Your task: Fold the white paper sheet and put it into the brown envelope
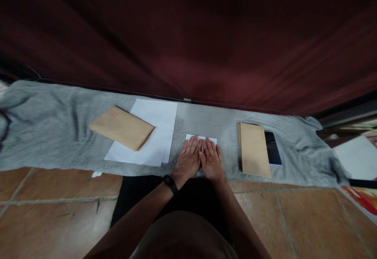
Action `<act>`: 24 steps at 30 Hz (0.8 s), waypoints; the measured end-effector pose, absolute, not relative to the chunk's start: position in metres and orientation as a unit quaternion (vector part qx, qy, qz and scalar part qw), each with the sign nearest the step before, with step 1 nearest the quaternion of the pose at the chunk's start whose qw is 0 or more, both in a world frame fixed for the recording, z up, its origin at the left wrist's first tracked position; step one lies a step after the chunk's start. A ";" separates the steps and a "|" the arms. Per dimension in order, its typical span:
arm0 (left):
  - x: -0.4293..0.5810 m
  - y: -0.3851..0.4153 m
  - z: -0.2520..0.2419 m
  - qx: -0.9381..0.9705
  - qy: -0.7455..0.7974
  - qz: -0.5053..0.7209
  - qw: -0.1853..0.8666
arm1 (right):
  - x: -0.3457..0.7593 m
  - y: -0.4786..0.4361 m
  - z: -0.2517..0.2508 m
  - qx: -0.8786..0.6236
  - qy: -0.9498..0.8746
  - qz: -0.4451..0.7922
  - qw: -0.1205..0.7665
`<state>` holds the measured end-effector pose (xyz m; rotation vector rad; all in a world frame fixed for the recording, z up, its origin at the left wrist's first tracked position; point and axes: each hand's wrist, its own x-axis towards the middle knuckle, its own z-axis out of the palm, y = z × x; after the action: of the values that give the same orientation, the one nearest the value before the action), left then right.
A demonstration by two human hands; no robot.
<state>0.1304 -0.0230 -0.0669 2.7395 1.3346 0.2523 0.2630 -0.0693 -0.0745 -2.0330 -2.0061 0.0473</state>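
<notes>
"Two forearms [141,216] enter at the near edge. What lies along them?"

"First a black band [170,184] at the left wrist; then the left hand [188,158] and the right hand [211,164], side by side, palms down. The fingers are extended and slightly spread, pinching nothing; the thumbs come together at the middle."

"What is beneath?"

"A small white paper [202,137], on the near half of the cloth-covered desk [220,119]. Most of it is hidden; a strip shows beyond the fingertips. Whether it is folded cannot be told."

"Which step is this?"

"Pressing or smoothing the paper flat, by my reading. The next move calls for even weight across it; to pick it up, the hands would first have to part and bare an edge for the fingers."

"And the surroundings?"

"To the right, upright brown envelopes [255,149] partly cover a dark-screened device [273,148]. To the left, slanted brown envelopes [122,127] overlie large white sheets [160,123]. Farthest, behind the desk, rises a dark red panel [191,54]."
</notes>
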 end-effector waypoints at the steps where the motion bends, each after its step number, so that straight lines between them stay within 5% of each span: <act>1: 0.130 -0.023 -0.066 0.894 0.437 0.085 0.045 | 0.266 -0.070 -0.075 -0.704 -0.696 0.011 0.139; 24: 0.106 -0.032 -0.062 0.858 0.496 0.120 0.055 | 0.301 -0.080 -0.085 -0.751 -0.633 -0.022 0.187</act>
<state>0.1064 -0.0317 -0.0617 2.6058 1.5067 0.3643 0.3007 -0.0805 -0.0854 -2.1139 -1.7814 -0.0611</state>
